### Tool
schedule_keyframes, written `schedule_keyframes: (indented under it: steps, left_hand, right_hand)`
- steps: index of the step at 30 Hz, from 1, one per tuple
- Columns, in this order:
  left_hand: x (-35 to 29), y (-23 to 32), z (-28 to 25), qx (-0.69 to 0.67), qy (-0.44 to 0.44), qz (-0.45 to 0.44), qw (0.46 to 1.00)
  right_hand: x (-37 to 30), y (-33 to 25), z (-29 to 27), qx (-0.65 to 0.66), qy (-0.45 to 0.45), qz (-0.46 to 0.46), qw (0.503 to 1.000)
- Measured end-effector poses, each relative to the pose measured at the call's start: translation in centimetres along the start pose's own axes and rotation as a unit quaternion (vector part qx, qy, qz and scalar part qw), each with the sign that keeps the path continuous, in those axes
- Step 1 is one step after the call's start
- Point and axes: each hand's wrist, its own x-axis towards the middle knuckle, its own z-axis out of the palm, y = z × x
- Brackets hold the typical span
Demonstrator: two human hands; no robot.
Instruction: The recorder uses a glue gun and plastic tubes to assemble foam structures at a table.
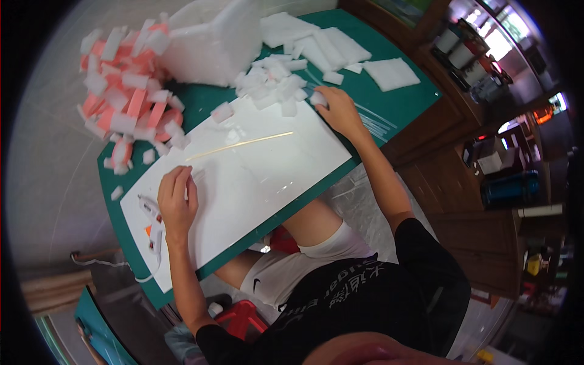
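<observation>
My right hand (338,111) reaches to the white board's far right edge, thumb and forefinger closed around a small white foam piece (318,98). On the near left of the board, my left hand (177,198) rests with fingers curled together; whatever may be in them is hidden. A thin yellowish stick (240,145) lies across the white board (274,173) between the hands. Left of my left hand lies a white glue gun (150,210). A heap of cut white foam pieces (267,82) sits just left of my right hand.
A pink-and-white foam construction (125,91) stands at far left beside a white foam box (210,45). Foam sheets (392,74) and clear sticks (377,125) lie on the green table (359,30). The glue gun's cord (146,279) hangs off the left edge.
</observation>
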Motion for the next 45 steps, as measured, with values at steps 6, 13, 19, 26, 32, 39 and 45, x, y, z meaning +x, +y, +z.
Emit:
schedule_keyframes:
  steps: [6, 13, 19, 26, 32, 39, 45]
  left_hand:
    - [0.7, 0.9, 1.6, -0.043, -0.028, 0.031, 0.998]
    - [-0.8, 1.9, 2.4, -0.060, -0.127, -0.011, 0.990]
    - [-1.3, -0.2, 2.1, -0.024, -0.087, 0.000, 0.996]
    - [-1.2, 0.2, 2.5, -0.062, -0.066, -0.036, 0.995]
    - [-0.7, 0.5, 2.5, -0.072, -0.051, -0.051, 0.995]
    - [-0.8, 0.3, 2.3, -0.080, -0.067, -0.043, 0.994]
    - [-1.3, 0.2, 2.6, -0.086, -0.059, -0.079, 0.991]
  right_hand:
    - [0.3, -5.6, -0.9, 0.233, -0.078, -0.111, 0.963]
    - [0.8, -16.4, 4.7, 0.362, -0.289, -0.200, 0.864]
    - [1.4, -17.7, 7.8, 0.492, -0.344, -0.117, 0.791]
    - [0.6, -16.8, 8.5, 0.459, -0.285, -0.183, 0.821]
    - [0.8, -17.0, 8.2, 0.461, -0.252, -0.207, 0.825]
    - [0.6, -17.0, 8.2, 0.464, -0.276, -0.178, 0.823]
    - [0.7, -16.8, 8.3, 0.482, -0.287, -0.164, 0.811]
